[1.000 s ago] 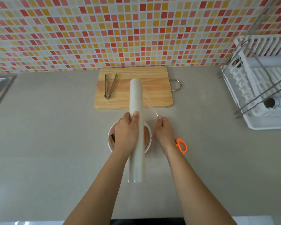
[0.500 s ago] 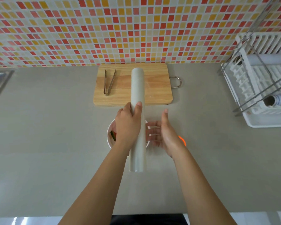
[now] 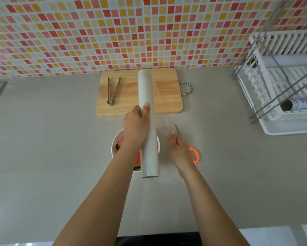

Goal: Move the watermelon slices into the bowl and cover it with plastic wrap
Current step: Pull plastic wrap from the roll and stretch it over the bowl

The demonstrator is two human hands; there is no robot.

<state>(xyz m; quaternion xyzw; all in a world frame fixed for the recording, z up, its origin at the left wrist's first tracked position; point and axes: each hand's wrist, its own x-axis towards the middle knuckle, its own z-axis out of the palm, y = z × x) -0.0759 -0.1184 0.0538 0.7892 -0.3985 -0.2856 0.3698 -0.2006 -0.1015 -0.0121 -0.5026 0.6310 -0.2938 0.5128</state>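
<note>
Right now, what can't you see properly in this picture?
Head view:
- Watermelon slices in the bowl: mostly hidden by the left hand and plastic wrap roll.
- Scissors: middle covered by the right hand.
- Whether the right hand pinches the film: too faint.
- Dish rack: cut off at right edge.

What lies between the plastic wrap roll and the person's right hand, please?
In the head view, a faint stretch of clear film runs from the plastic wrap roll toward the right hand, with the grey countertop showing through it.
</note>
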